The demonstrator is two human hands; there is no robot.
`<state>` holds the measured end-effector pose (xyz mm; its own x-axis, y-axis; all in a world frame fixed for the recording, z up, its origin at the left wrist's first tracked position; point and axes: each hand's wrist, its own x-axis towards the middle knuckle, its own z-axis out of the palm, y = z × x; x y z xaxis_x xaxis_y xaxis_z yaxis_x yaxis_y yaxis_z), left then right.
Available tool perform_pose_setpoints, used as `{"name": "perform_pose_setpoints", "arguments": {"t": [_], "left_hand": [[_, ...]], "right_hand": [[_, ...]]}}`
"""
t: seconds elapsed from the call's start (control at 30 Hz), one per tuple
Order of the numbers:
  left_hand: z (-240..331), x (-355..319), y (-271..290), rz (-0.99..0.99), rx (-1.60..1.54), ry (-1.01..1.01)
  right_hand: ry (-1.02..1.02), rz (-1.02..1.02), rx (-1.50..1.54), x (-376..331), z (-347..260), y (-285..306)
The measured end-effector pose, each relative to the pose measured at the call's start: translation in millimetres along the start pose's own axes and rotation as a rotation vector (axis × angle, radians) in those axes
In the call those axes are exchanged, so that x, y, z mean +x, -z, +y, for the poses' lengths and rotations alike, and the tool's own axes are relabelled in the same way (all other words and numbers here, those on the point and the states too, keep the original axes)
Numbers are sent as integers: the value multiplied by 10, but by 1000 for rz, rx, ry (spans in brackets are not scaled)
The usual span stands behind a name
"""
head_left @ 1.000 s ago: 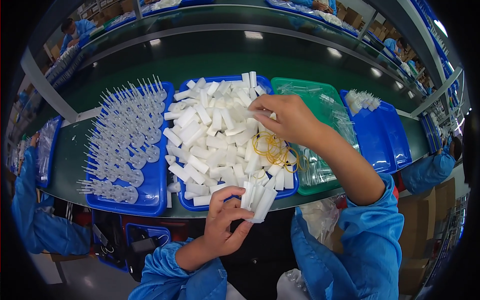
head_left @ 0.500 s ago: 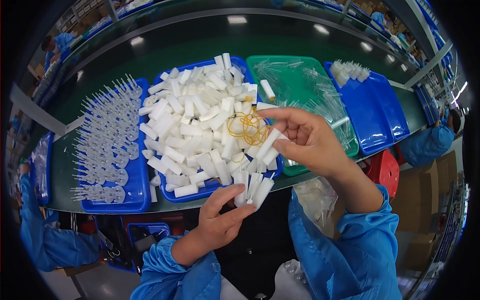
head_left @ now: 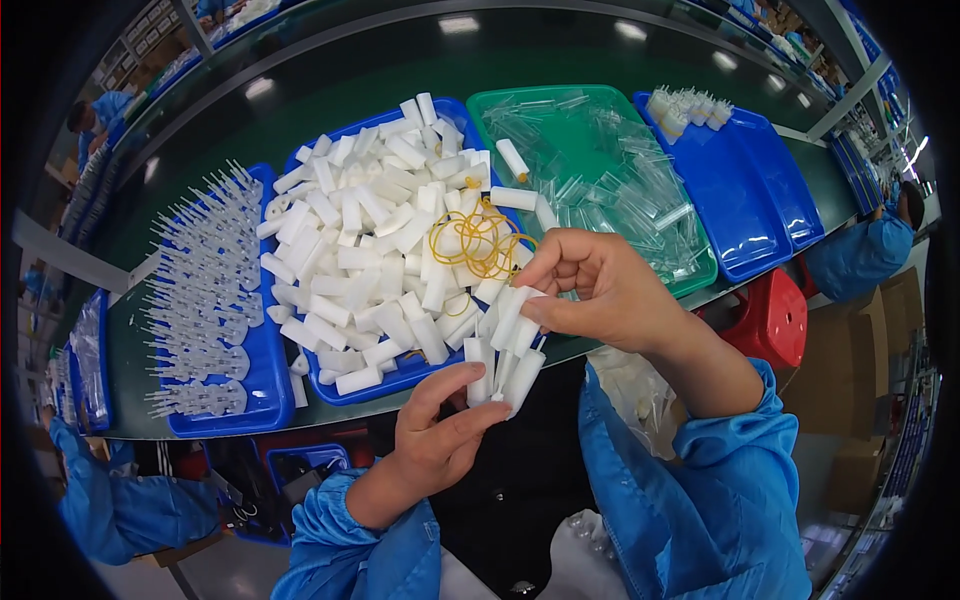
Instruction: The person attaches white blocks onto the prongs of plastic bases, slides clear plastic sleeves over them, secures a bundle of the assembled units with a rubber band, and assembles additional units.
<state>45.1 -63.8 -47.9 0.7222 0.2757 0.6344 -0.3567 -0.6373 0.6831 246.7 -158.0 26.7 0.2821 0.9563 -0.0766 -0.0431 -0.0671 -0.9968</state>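
My left hand (head_left: pixel 437 432) pinches the base of a small clear plastic piece with thin upright prongs. White foam cylinders (head_left: pixel 523 382) sit around some of its prongs; the base is mostly hidden by my fingers. Between thumb and fingers, my right hand (head_left: pixel 598 290) grips another white foam cylinder (head_left: pixel 508 320), tilted and right above the pronged piece. Whether a prong is inside that cylinder, I cannot tell. Just beyond lies a heap of loose foam cylinders (head_left: pixel 370 235), with a tangle of yellow rubber bands (head_left: pixel 478 238) on its right side.
The heap fills a blue tray (head_left: pixel 400 383). Left of it, another blue tray (head_left: pixel 262 345) carries rows of pronged clear pieces (head_left: pixel 205 310). A green tray (head_left: pixel 590 115) holds clear tubes; a blue tray (head_left: pixel 735 215) beyond it has foam-covered pieces (head_left: pixel 690 108). A red stool (head_left: pixel 775 320) stands right.
My right hand has brought its foam cylinder down and left onto the group at my left hand. The left hand keeps its grip. The whole view has shifted slightly.
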Motion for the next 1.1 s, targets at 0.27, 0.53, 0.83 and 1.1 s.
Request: {"name": "perform_pose_setpoints", "arguments": {"t": [0.27,0.53,0.83,1.1], "left_hand": [[-11,-10,-2,-12,-19,71],[12,-5,-2,-27,-47,69],[35,8,-9,-48,-107,96],[8,27,-43,-90,-175,89]], "right_hand": [[76,-2,-177,-41,15,12],[-88,-147,92,-30,-37,98],[-13,-200,28,-105,14,88],[146,-326,-251,-190,31,124]]}}
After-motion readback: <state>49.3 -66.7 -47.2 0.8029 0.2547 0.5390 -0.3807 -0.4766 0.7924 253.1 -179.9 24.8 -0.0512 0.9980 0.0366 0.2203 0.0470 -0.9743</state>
